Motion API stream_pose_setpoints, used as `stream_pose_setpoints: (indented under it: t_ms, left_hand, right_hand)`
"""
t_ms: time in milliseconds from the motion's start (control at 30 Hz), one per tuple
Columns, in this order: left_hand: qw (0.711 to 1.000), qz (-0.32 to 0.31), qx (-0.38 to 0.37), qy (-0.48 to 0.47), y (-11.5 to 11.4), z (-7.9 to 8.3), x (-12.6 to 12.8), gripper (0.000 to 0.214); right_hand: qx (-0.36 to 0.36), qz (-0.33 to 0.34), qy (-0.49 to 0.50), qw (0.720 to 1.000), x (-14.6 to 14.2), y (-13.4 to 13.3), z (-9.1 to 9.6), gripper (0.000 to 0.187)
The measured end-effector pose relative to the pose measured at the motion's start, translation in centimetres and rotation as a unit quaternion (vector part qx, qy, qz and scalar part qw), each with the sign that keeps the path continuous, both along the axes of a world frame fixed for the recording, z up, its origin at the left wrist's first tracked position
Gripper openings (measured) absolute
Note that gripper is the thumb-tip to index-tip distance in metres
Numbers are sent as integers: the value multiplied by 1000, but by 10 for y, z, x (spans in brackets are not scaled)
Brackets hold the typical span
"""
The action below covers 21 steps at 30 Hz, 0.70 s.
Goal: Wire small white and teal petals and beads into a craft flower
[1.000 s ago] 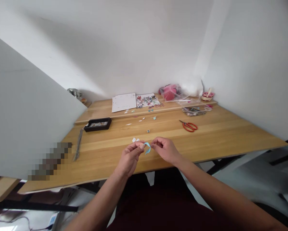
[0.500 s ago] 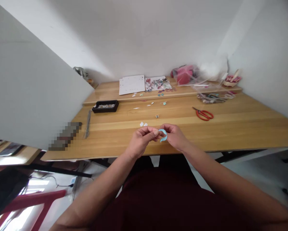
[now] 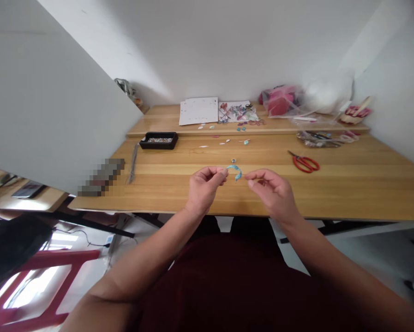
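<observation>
Since the frame of half a second ago, the right hand (image 3: 272, 191) has gone out to the right, and between the two hands there is now a visible gap. The blue curved strip (image 3: 238, 172) has also changed its look: before it was a smooth pale band close against both hands, and now it shows darker patches and bends freely in the air between them. For the work, we judge that this means the left hand (image 3: 207, 189) carries the strip by itself at this moment.

The left thumb and forefinger are pressed together on the upper left end of the strip, while the other end curls down toward the right hand. The right thumb and forefinger stand near each other, with only a narrow space, just beside the strip's right side. At this size we cannot tell if they pinch something thin, such as a thread, or nothing.

Both hands are above the wooden table (image 3: 352, 193), near its front edge. Just beyond the strip lies a small round piece (image 3: 233, 160). To the right, well apart from the hands, we see the red-handled scissors (image 3: 306, 164) lying with blades slightly parted; to the left is the black tray (image 3: 161, 145) with many small pieces inside.
</observation>
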<state>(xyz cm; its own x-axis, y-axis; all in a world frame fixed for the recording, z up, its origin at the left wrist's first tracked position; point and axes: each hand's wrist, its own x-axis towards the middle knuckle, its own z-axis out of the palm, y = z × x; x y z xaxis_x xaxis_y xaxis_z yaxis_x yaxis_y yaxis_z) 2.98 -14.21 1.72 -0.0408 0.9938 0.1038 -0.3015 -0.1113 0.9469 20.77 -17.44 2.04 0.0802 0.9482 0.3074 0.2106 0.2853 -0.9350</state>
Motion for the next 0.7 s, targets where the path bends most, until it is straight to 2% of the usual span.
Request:
stream_pose_setpoints:
  t_ms: [100,167,300,467,567,700]
  left_hand:
    - [1000,13,5,3,0,-1,3,16]
    - [1000,10,10,7,-1,-2,5,17]
    - [1000,0,25,6,-2,-6,6,19]
    - [999,-8,34,-1,-2,-11,6,19]
    - [999,-12,33,-8,-4,-12,6,19]
    - [999,-15,47,2,-7,-11,7,18]
  right_hand:
    - [-2,9,30,1000,-10,-9,5,6]
    - [-51,37,97,993,-15,-10,5,9]
    - [-162,90,227,956,-21,-8,3,15]
    - [-226,126,302,917,-22,-8,8,16]
    - [-272,138,350,885,-21,-7,8,14]
    - [-356,127,430,820,-22,-2,4,9]
